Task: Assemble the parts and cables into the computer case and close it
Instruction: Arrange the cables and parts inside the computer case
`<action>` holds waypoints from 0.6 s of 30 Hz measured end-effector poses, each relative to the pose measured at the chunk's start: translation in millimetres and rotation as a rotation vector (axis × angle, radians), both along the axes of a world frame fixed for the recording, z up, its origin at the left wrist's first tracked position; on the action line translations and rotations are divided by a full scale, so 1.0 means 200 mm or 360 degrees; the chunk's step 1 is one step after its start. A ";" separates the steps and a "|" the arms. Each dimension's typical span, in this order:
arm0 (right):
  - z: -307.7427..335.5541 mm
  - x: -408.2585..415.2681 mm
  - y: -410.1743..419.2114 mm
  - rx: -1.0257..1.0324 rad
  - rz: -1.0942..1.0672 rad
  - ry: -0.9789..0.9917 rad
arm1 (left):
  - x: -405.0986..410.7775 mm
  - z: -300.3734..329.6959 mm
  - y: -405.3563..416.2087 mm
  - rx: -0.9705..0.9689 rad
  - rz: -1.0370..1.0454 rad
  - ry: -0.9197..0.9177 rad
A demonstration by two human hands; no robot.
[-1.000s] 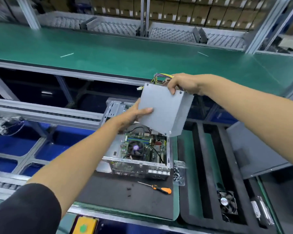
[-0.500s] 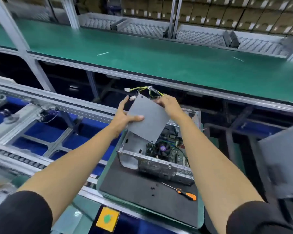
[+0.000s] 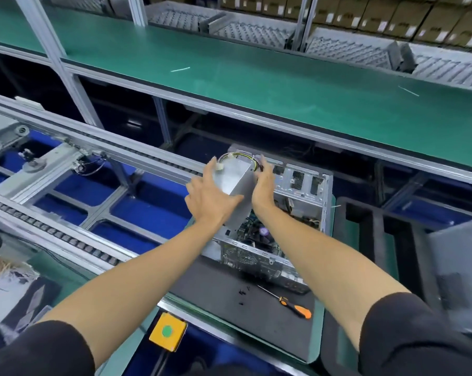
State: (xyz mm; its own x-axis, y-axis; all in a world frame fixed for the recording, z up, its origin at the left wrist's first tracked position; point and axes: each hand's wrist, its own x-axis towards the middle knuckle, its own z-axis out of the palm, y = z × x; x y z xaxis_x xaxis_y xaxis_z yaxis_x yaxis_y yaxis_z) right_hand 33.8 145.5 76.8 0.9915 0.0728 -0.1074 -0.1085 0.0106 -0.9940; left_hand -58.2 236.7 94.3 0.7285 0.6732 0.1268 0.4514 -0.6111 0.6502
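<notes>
I see the grey metal power supply [image 3: 233, 183] tilted above the open computer case [image 3: 281, 229], its bundle of yellow, black and red cables [image 3: 243, 158] looping off its far end with a white connector showing. The case, bare silver steel, lies on its side on a dark mat with its top open, exposing the green motherboard [image 3: 252, 234] and a cooler fan. An orange-handled screwdriver [image 3: 289, 302] and a few small black screws [image 3: 243, 293] lie on the mat just in front of the case.

The side panel [image 3: 457, 270] is blurred, cut by the right edge.
</notes>
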 end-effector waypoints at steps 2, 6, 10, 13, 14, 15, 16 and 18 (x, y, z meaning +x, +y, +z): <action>-0.02 -0.03 -0.02 0.0028 0.0073 -0.0012 | 0.01 -0.02 -0.05 0.0040 0.0113 0.0054; -0.08 -0.04 -0.09 -0.0099 0.0233 0.0163 | 0.01 -0.09 -0.11 0.0095 0.0242 0.0133; -0.10 -0.01 -0.13 -0.0116 0.0451 0.0378 | 0.01 -0.16 -0.16 0.0204 0.0270 0.0194; -0.12 -0.02 -0.12 -0.0029 0.0552 0.0406 | 0.01 -0.21 -0.20 0.0325 0.0247 0.0219; -0.12 -0.02 -0.13 0.0010 0.0580 0.0420 | 0.01 -0.23 -0.21 0.0357 0.0230 0.0235; -0.13 -0.03 -0.13 0.0049 0.0603 0.0442 | 0.00 -0.24 -0.21 0.0386 0.0217 0.0252; -0.13 -0.03 -0.14 0.0078 0.0622 0.0467 | 0.00 -0.25 -0.22 0.0407 0.0209 0.0268; -0.15 -0.02 -0.15 0.0072 0.0633 0.0493 | 0.00 -0.26 -0.22 0.0441 0.0174 0.0313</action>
State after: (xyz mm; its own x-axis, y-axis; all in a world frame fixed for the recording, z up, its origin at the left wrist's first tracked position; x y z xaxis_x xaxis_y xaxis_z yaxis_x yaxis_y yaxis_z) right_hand 30.5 116.1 46.8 0.8080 0.4499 -0.3803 -0.4028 -0.0492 -0.9140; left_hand -57.7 193.1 41.9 0.6827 0.7081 0.1800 0.6240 -0.6933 0.3606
